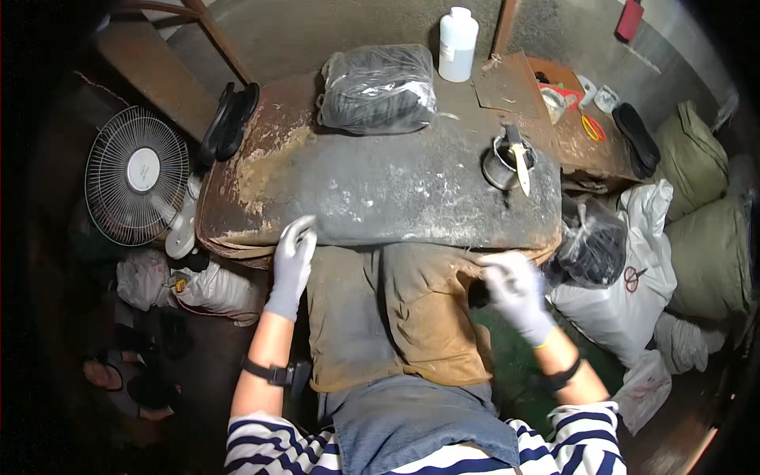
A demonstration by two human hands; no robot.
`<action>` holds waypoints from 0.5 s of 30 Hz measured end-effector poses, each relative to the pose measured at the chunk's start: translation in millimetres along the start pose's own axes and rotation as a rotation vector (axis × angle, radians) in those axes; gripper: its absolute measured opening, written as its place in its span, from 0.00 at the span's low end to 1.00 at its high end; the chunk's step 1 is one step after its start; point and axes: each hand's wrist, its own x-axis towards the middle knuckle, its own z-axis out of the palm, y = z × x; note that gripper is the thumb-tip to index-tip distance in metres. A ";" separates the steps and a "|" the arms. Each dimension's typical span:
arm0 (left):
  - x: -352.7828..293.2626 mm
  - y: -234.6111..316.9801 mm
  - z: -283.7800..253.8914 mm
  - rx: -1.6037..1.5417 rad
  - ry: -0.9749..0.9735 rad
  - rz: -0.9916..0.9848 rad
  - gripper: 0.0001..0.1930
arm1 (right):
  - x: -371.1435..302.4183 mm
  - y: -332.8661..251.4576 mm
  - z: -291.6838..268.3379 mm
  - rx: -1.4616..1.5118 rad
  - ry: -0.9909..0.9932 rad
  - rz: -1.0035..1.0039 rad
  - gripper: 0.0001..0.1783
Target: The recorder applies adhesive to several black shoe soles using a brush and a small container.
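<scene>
My left hand (295,253), in a pale glove, is at the front edge of the worn worktable (356,206). Its fingers stretch forward, slightly bent, and nothing shows in them. My right hand (514,291), gloved too, is beside my right knee below the table's front edge. Motion smears its fingers, so their grip is unclear; they lie close to the brown, stained cloth (435,317) over my lap. On the table's right side stands a dark metal can (499,168) with a pale-handled brush (520,162) resting across its top.
A plastic-wrapped dark bundle (378,89) and a white bottle (458,46) stand at the table's back. Black soles (229,123) lean at the left, near a fan (138,176). Yellow-handled scissors (593,128) lie on the right side table. White sacks (613,305) crowd the right.
</scene>
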 end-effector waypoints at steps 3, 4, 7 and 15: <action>63.7 -11.4 13.5 0.002 0.041 0.137 0.16 | 53.6 -33.6 85.8 0.283 0.018 0.021 0.06; 84.5 -10.4 19.1 -0.099 0.053 0.063 0.17 | 79.4 -32.2 114.1 0.430 0.078 0.126 0.07; 155.1 -14.3 29.0 0.019 0.138 0.167 0.21 | 175.5 -10.9 159.6 0.371 0.307 0.072 0.18; 282.8 29.9 67.9 -0.337 0.109 0.125 0.47 | 333.1 99.7 188.0 0.225 0.472 0.135 0.28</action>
